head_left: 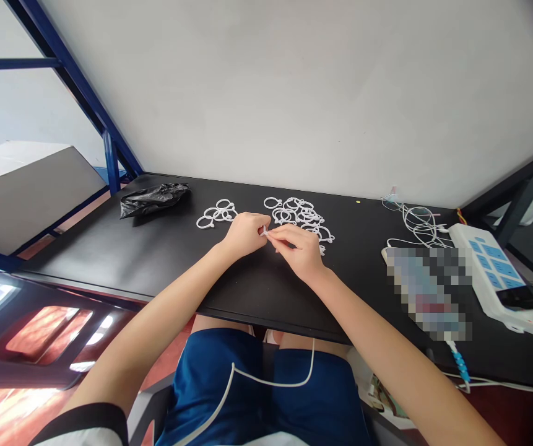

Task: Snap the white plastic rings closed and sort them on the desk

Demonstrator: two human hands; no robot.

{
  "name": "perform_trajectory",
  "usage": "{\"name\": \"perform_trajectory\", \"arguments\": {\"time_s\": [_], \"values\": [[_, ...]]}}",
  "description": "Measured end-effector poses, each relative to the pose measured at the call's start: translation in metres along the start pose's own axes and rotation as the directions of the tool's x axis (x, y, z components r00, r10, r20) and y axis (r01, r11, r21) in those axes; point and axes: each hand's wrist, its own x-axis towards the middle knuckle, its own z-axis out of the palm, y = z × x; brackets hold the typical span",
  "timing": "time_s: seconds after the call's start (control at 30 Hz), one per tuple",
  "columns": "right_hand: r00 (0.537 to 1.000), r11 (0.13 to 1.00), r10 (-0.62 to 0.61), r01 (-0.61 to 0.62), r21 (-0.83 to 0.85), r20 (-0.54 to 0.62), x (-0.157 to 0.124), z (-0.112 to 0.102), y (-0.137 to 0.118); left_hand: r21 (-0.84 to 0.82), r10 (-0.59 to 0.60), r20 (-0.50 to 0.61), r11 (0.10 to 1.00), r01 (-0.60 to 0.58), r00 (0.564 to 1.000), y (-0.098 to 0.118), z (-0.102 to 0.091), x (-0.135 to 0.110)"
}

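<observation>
L hand (247,234) & R hand (299,249): nearly closed, both pinching white pc (265,232); may drop it w/ loose grip, among rings (310,217) just past R.

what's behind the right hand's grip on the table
Beyond the right hand's grip lies a loose pile of thin, white, plastic-looking rings on the flat black tabletop. Whatever the grip covers can't be seen.

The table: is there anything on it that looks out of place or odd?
Yes: a yellow speck lies alone, right of the rings, matching nothing nearby. The wires by the power strip look tangled.
</observation>
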Motion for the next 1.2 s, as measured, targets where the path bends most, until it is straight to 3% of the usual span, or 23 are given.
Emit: {"name": "perform_trajectory", "arguments": {"time_s": [0.33, 0.67, 1.2], "values": [[0.999, 0.999, 0.046, -0.046, -0.007, 0.016, -0.0003, -0.0007, -0.0015, -0.004, -0.001, -0.005, 1.0, 0.001, 1.0, -0.0008, 0.0008, -0.0003], [1.0, 1.0, 0.001, -0.001, -0.004, -0.01, 0.0003, 0.0006, -0.0004, 0.005, 0.017, -0.004, 1.0, -0.017, 1.0, 0.0007, -0.0007, -0.0002], [0.997, 0.995, 0.077, -0.077, -0.062, 0.001, 0.001, 0.0001, 0.0026, 0.054, -0.012, 0.008, 0.998, 0.012, 1.0, 0.0038, -0.0026, -0.0002]]}}
